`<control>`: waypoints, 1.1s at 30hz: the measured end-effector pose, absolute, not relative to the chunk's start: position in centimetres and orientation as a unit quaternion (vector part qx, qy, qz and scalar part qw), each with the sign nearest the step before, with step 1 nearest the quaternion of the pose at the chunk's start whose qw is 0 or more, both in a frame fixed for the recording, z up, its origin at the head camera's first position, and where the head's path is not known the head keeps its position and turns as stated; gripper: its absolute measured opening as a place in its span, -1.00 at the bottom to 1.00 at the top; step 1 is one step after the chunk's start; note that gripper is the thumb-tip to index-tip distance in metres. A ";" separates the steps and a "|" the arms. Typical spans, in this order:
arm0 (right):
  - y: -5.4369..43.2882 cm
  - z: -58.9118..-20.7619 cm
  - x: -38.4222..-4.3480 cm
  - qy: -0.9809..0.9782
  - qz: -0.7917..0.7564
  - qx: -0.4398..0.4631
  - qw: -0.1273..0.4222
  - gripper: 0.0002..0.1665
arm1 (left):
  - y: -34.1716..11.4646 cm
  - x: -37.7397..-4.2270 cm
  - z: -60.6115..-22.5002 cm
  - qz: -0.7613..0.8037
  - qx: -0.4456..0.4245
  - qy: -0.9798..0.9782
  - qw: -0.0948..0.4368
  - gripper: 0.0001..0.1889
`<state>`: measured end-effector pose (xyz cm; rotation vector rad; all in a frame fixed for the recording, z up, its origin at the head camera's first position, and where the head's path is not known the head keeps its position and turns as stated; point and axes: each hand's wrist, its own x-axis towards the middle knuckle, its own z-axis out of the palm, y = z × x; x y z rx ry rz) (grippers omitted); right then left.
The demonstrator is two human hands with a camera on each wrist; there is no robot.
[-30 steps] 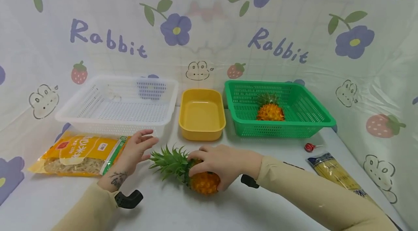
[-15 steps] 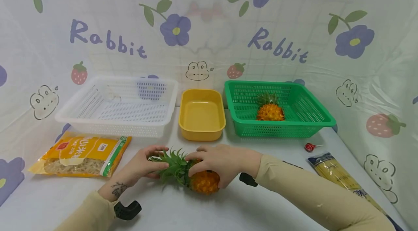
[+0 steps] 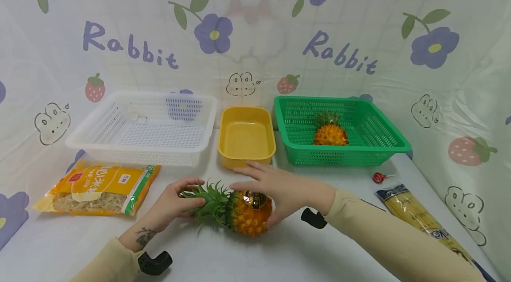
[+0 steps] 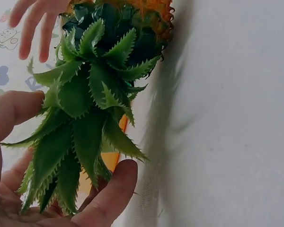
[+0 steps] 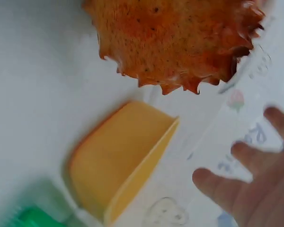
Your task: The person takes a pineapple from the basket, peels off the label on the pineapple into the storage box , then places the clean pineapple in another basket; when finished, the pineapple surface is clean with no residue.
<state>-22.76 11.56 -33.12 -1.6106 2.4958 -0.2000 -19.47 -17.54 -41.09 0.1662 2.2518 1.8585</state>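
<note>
A pineapple [image 3: 249, 220] lies on its side at the front middle of the table, its green crown pointing left and a dark and gold label on its orange body. My left hand [image 3: 175, 202] holds the crown, thumb on the near side; in the left wrist view its fingers curve around the leaves [image 4: 85, 104]. Over the fruit's right end is my right hand [image 3: 289, 191], fingers spread, thumb close by the base. The right wrist view has the pineapple's bottom [image 5: 170, 42] apart from the outstretched fingers [image 5: 217, 187].
Along the back stand a white basket [image 3: 135, 155], a yellow tub [image 3: 246, 162] and a green basket [image 3: 339, 158] with another pineapple [image 3: 330, 135] inside. An orange food bag [image 3: 100, 189] lies left. A red lollipop [image 3: 378, 178] and a noodle packet [image 3: 419, 217] lie right.
My left hand has moved right from beside the crown to take hold of its leaves. My right hand has let go of the pineapple's body and opened, uncovering the label.
</note>
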 end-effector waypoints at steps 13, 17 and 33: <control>12.6 -38.1 -19.1 0.794 -0.556 -0.066 0.238 0.17 | -17.4 -18.9 -41.3 0.641 0.032 0.762 0.086 -0.42; 12.1 -39.4 -18.6 0.794 -0.558 -0.089 0.225 0.11 | -17.2 -18.8 -41.5 0.652 0.021 0.753 0.084 -0.42; 12.1 -40.7 -21.0 0.811 -0.554 -0.130 0.132 0.01 | -15.9 -20.2 -42.5 0.641 -0.014 0.766 0.041 -0.48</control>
